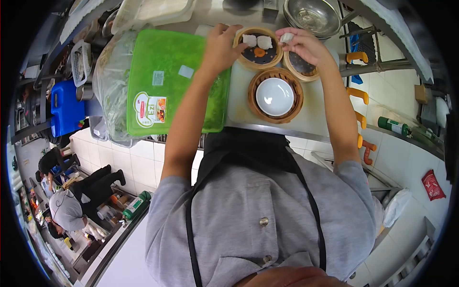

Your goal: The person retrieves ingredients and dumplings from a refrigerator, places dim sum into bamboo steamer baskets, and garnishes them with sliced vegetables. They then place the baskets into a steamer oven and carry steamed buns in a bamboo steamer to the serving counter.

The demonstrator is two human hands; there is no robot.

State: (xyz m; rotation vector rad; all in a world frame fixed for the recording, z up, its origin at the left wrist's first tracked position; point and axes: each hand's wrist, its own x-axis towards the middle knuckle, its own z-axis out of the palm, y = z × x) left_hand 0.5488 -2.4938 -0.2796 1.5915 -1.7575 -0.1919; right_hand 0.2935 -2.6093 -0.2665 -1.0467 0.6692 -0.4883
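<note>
A bamboo steamer basket (pixel 277 62) holds two pale dumplings (pixel 256 41) and a small orange round piece (pixel 259 52) on a dark perforated liner. My left hand (pixel 222 48) is at its left rim, thumb over the edge close to the left dumpling, fingers curled. Between the fingertips of my right hand (pixel 305 45) is another pale dumpling (pixel 287 38), above a second bamboo steamer (pixel 313 77) with a dark liner. Nearer my body, a white bowl (pixel 275 96) sits inside a third bamboo steamer (pixel 253 107).
A green lidded container (pixel 177 105) stands left of the steamers, beside bagged greens (pixel 112 86). Metal bowls (pixel 313 16) are at the back right. Orange handles (pixel 357 95) line the counter's right side. A co-worker (pixel 67 208) is at the lower left.
</note>
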